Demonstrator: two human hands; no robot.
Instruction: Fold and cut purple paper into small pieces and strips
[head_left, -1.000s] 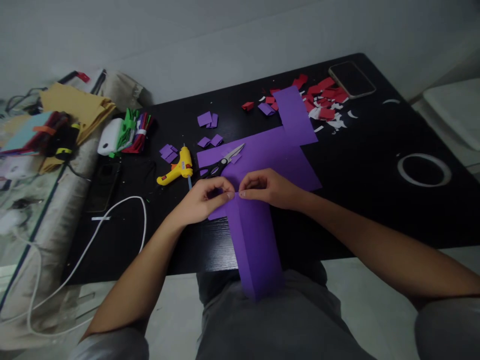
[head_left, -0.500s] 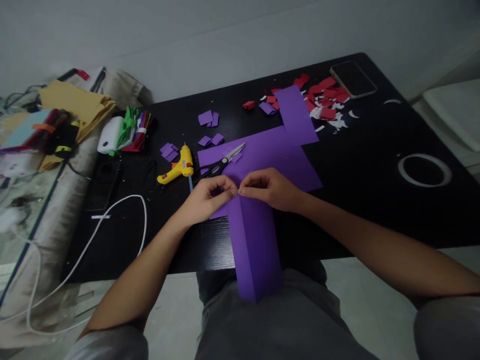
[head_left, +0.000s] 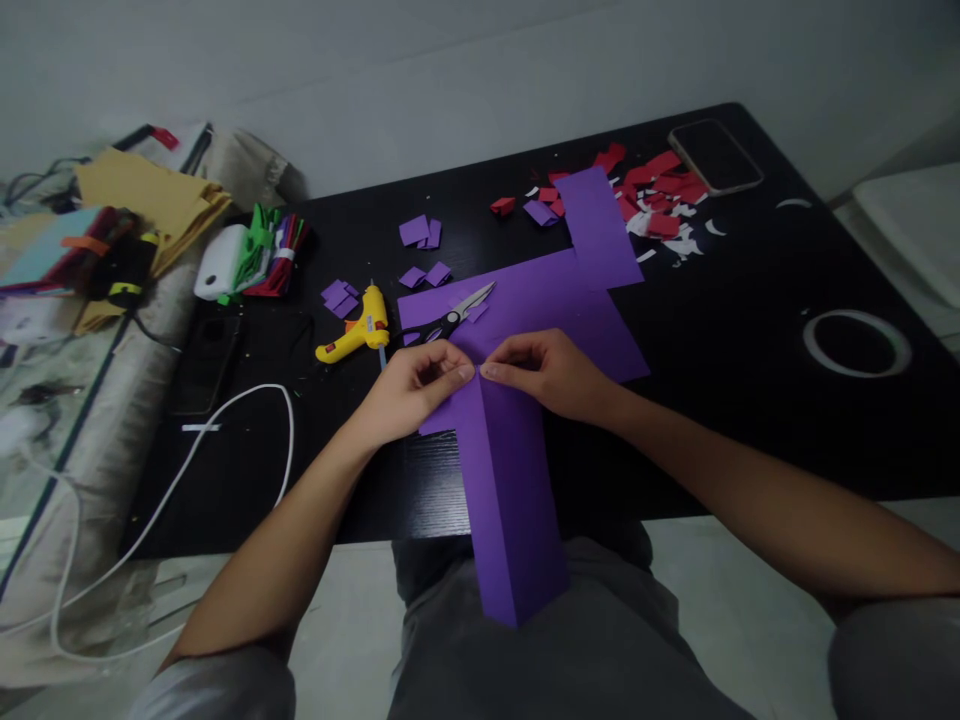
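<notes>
A long strip of purple paper (head_left: 514,490), creased lengthwise, hangs from my fingers over the front edge of the table to my lap. My left hand (head_left: 424,390) pinches its far end between thumb and forefinger. Just to the right, my right hand (head_left: 551,375) pinches the same end, the fingertips of both hands almost touching at the crease. Beyond them a larger purple sheet (head_left: 540,290) lies flat. Scissors (head_left: 454,315) with black handles rest on it, blades partly apart. A yellow glue gun (head_left: 360,328) lies left of the sheet.
Small folded purple pieces (head_left: 420,232) lie toward the back. A purple rectangle (head_left: 598,225) sits beside red and white paper scraps (head_left: 664,205) and a phone (head_left: 716,155). A tape ring (head_left: 856,343) is at right. A white cable (head_left: 289,430) loops at left.
Both hands stay pinched on the strip's far end and have shifted slightly away from me. The strip's lower end now shows a clearer fold. The view has tilted a little.
</notes>
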